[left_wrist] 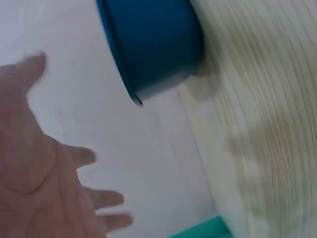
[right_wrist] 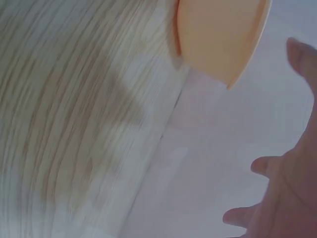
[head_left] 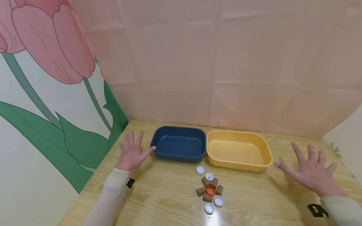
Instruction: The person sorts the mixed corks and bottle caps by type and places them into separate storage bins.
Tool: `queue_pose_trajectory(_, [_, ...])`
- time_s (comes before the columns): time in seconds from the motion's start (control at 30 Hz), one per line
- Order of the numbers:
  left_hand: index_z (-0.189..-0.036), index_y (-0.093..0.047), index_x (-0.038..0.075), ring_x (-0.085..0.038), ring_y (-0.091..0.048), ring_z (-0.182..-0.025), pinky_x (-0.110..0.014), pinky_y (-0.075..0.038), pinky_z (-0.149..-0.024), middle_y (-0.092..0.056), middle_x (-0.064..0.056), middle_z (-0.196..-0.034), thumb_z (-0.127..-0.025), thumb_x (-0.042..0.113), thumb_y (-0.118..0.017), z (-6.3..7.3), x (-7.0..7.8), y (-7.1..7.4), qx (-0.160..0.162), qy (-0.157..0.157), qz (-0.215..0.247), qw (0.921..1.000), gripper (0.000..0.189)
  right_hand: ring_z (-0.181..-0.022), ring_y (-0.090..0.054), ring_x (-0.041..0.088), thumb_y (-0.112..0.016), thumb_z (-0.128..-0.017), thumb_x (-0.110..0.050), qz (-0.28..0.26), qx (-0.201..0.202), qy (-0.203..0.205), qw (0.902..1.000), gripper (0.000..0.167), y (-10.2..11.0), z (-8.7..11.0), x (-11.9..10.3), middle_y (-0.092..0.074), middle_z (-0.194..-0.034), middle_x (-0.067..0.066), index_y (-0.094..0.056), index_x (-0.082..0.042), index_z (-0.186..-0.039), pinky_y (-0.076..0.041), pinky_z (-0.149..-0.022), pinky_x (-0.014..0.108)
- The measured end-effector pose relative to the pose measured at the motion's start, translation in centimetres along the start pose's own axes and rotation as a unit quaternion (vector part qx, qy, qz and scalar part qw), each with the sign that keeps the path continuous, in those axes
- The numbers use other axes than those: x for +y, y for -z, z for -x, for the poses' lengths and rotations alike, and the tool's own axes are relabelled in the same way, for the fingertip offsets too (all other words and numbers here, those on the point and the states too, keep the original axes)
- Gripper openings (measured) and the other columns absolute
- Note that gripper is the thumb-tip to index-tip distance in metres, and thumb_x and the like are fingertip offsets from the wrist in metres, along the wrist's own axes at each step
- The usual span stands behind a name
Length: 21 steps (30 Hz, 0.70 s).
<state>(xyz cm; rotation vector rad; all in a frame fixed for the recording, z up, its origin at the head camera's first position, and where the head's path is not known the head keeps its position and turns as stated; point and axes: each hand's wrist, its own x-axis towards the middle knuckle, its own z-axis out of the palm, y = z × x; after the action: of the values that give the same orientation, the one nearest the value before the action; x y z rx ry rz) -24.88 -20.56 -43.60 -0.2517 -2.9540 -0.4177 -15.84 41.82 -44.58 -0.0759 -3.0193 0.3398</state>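
Pale sleeves [head_left: 110,192] run out of the head view! Left hand [head_left: 132,156], cropped by its wrist view, spreads empty beside the smooth blue bin [head_left: 181,158]; right hand [head_left: 314,172], likewise cropped, splayed and empty, by the rounded yellow bin [head_left: 237,165]. On the grained table [head_left: 161,191], rough brown plugs [head_left: 207,198] ring an orange cap [head_left: 210,190]; white caps [head_left: 219,201] look hazy.

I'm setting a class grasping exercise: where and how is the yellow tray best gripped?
I'd pinch the rim at its right end, coming from the right. The yellow tray is open-topped and exposed on that side, near the right hand, while its left end sits close beside the blue tray, leaving little room.
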Motion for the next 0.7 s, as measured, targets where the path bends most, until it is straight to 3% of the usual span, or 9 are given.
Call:
queue_pose_trajectory(0.17, [-0.153, -0.033, -0.004, -0.049, -0.042, -0.135, -0.062, -0.038, -0.107, -0.039, -0.033, -0.149, -0.105, 0.048, -0.044, -0.3, 0.4, 0.2, -0.033, -0.032, 0.074, 0.9962, 0.071, -0.126, -0.018, 0.073, -0.068, -0.085, -0.061, -0.018, 0.081, 0.052, 0.9952, 0.102, -0.3, -0.2, -1.1, -0.019, -0.145, 0.048, -0.025, -0.002, -0.156, -0.018, -0.087, 0.085])
queue_pose_trajectory(0.27, [-0.148, -0.04, -0.007, -0.042, -0.058, -0.12, -0.057, -0.047, -0.099, -0.058, -0.027, -0.132, -0.107, 0.035, -0.044, -0.7, 0.9, 0.1, -0.038, -0.031, 0.091, 0.9946, 0.059, -0.115, -0.033, 0.069, -0.077, -0.083, -0.05, -0.055, 0.12, 0.095, 0.9868, 0.086, -0.3, -0.1, -2.7, -0.037, -0.135, 0.047, -0.047, 0.007, -0.141, -0.027, -0.087, 0.078])
queue_pose_trajectory(0.37, [-0.146, -0.043, -0.007, -0.038, -0.064, -0.109, -0.054, -0.051, -0.093, -0.066, -0.023, -0.119, -0.107, 0.028, -0.044, -1.1, 1.3, -0.2, -0.035, -0.019, 0.099, 0.9943, 0.053, -0.101, -0.049, 0.057, -0.082, -0.082, -0.038, -0.075, 0.141, 0.128, 0.9788, 0.067, -0.4, 0.2, -5.0, -0.052, -0.122, 0.038, -0.059, 0.007, -0.126, -0.04, -0.08, 0.068])
queue_pose_trajectory(0.47, [-0.146, -0.044, -0.006, -0.038, -0.065, -0.109, -0.054, -0.051, -0.093, -0.067, -0.023, -0.119, -0.107, 0.026, -0.04, -1.6, 1.5, -0.5, -0.034, 0.0, 0.106, 0.9938, 0.05, -0.079, -0.059, 0.032, -0.082, -0.082, -0.028, -0.077, 0.137, 0.153, 0.9755, 0.048, -0.6, 0.5, -7.5, -0.063, -0.103, 0.022, -0.066, 0.003, -0.115, -0.049, -0.062, 0.046])
queue_pose_trajectory(0.57, [-0.145, -0.046, -0.005, -0.04, -0.061, -0.116, -0.055, -0.048, -0.098, -0.063, -0.025, -0.127, -0.107, 0.024, -0.038, -2.0, 1.7, -0.9, -0.038, 0.014, 0.117, 0.9923, 0.048, -0.062, -0.053, 0.009, -0.08, -0.084, -0.021, -0.082, 0.106, 0.18, 0.9745, 0.032, -1.0, 0.7, -10.0, -0.066, -0.087, 0.006, -0.07, -0.002, -0.108, -0.043, -0.051, 0.028])
queue_pose_trajectory(0.7, [-0.143, -0.047, -0.007, -0.042, -0.056, -0.124, -0.056, -0.044, -0.104, -0.058, -0.027, -0.136, -0.107, 0.02, -0.038, -2.4, 1.9, -1.5, -0.051, 0.028, 0.136, 0.989, 0.046, -0.06, -0.047, 0.0, -0.079, -0.082, -0.015, -0.106, 0.058, 0.219, 0.9683, 0.02, -2.2, 1.0, -12.7, -0.062, -0.078, -0.008, -0.072, -0.008, -0.1, -0.041, -0.052, 0.023])
